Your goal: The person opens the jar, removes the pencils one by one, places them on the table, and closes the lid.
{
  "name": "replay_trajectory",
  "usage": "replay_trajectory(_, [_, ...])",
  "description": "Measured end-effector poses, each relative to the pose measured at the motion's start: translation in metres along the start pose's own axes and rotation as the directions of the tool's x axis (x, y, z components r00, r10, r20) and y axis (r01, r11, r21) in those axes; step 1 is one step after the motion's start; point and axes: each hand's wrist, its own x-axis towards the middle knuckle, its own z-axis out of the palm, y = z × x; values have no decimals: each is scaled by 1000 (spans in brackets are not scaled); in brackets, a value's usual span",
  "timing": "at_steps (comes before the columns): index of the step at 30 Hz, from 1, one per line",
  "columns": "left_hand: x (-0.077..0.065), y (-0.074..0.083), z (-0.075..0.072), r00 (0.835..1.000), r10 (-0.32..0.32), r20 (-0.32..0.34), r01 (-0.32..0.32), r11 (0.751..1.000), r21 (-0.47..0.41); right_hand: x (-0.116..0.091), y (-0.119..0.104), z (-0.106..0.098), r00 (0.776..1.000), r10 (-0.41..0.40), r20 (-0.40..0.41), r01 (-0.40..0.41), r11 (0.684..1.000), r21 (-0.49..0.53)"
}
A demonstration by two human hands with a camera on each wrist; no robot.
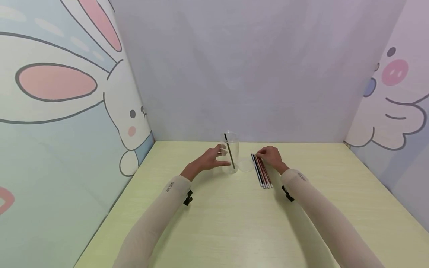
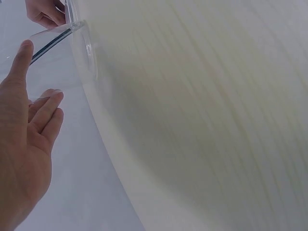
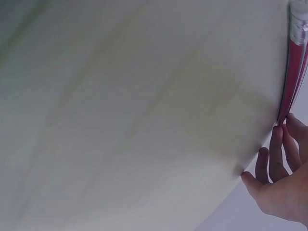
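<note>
A tall clear plastic cup (image 1: 236,150) stands upright near the back of the table. One dark pencil (image 1: 229,149) leans inside it. My left hand (image 1: 208,160) is at the cup's left side, thumb and fingers spread to either side of its wall. In the left wrist view those fingers are fairly straight. To the right of the cup, several pencils (image 1: 259,173) with white eraser ends lie side by side, erasers toward me. My right hand (image 1: 270,155) pinches the far end of a red pencil (image 3: 293,72) at the right of this row.
A clear round lid (image 1: 246,166) lies between the cup and the pencils. Behind the pale wooden table (image 1: 214,223) rises a plain grey wall (image 1: 268,93). Side panels with cartoon animals (image 1: 129,108) border the table at left and right.
</note>
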Motion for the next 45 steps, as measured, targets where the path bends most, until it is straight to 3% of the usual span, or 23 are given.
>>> replay_trajectory(13, [-1,-1,0,1000,6,-2,-6,1000,2,2,1,-3,999,22,29,-22,1000,0])
replay_trajectory(19, [-2,0,0,1000,1,0,-1,1000,-15,7,-3,-10,1000,-5,25,5,1000,-4])
replay_trajectory(32, [-1,3,-2,1000,6,0,-6,1000,10,18,-42,-38,990,-143,15,143,990,-1])
replay_trajectory(45, [-3,4,0,1000,-30,-10,30,1000,6,24,-87,-61,950,-310,-22,310,951,9])
